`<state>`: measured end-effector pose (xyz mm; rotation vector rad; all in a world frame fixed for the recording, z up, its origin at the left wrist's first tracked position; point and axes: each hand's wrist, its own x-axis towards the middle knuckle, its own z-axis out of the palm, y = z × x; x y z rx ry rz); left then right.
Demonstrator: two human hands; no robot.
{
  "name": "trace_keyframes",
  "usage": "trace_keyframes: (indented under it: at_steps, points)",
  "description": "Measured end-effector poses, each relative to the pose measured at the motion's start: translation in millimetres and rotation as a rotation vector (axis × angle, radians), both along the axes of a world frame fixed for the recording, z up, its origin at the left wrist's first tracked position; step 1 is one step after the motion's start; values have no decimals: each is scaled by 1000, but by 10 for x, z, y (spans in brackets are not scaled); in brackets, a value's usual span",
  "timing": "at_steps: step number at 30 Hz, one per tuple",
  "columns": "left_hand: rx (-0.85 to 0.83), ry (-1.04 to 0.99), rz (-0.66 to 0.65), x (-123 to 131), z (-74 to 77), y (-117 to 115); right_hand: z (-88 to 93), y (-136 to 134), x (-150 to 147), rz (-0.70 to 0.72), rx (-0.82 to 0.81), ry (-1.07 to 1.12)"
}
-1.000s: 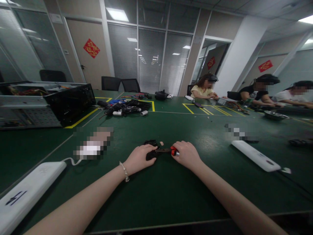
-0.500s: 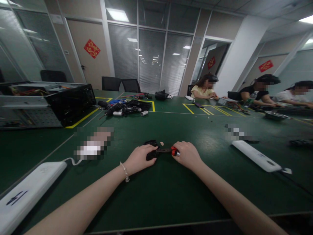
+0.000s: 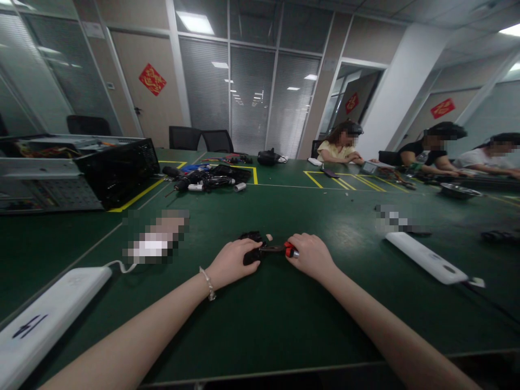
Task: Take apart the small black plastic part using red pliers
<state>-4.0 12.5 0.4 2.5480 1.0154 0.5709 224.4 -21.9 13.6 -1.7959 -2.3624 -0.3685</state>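
My left hand, with a beaded bracelet at the wrist, is closed on a small black part near the middle of the table. Its shape is mostly hidden by my fingers. Red-handled pliers are gripped in my right hand. Their long dark jaws point left and meet the edge of the black part; whether they pinch it I cannot tell. Behind the part lies a dark bundle, partly covered by my hand. A small pale scrap rests just beyond the jaws.
An opened computer case stands at the far left. Beyond my hands lies a pile of tools and cables. White power banks lie to the left and right. Several people sit at the far right around the green table.
Both hands and the pliers stay almost in place. The view has shifted very slightly.
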Motion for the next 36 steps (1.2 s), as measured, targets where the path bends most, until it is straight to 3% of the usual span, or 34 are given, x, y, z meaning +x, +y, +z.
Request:
trace_keyframes:
  at_steps: [36]
  points:
    - [2,-8,4,0,11,-2,11,-12,3,0,-3,-26]
